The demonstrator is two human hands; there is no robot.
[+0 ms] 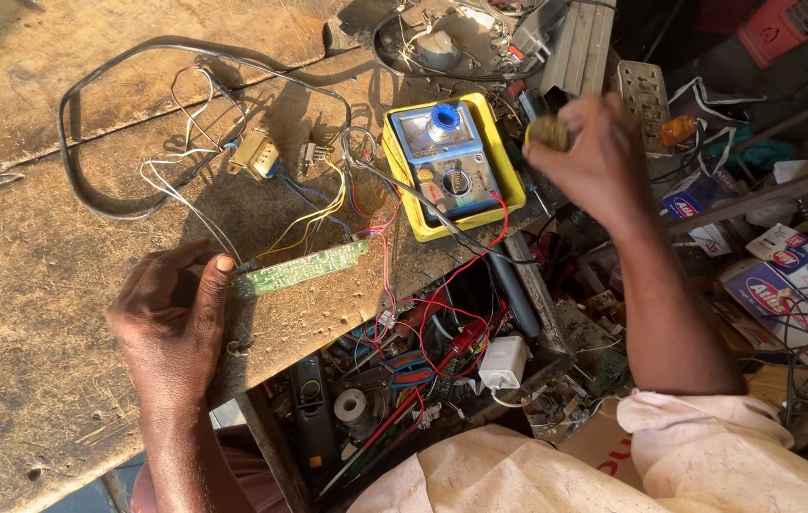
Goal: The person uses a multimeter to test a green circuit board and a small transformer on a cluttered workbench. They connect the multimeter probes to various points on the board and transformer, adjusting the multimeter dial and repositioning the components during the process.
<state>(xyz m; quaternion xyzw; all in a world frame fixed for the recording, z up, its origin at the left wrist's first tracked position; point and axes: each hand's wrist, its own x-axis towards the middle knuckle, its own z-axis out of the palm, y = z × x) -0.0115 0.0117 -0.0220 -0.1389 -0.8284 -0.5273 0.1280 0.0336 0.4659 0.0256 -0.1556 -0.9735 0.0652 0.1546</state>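
The left hand [171,318] sits at about eight o'clock in the view, resting on the worn wooden tabletop [33,285]. Its grip is closed on the near end of a narrow green circuit board [301,268], thumb on top, with the board stretching away toward three o'clock and lying flat on the wood. Yellow, blue, red and white wires run from the board's far edge up toward twelve o'clock, where they meet a small brass-coloured transformer [254,154]. A thick black cable [90,195] loops around that transformer from nine o'clock to one o'clock.

The right hand [594,157] is raised at about two o'clock, well apart from the board. Its grip is closed around a small brownish, round tuft-like object [548,133]; what the object is cannot be told from here. Just beside this hand, toward nine o'clock of it, lies a yellow-cased multimeter [451,166] with a blue face, and a small blue spool [443,118] rests on its display end. Red and black leads trail from the meter down toward six o'clock, into an open space below the tabletop edge crowded with parts, among them a white adapter block [503,361] and a grey spool of solder [351,406]. Printed cartons [784,275] lie at three o'clock.
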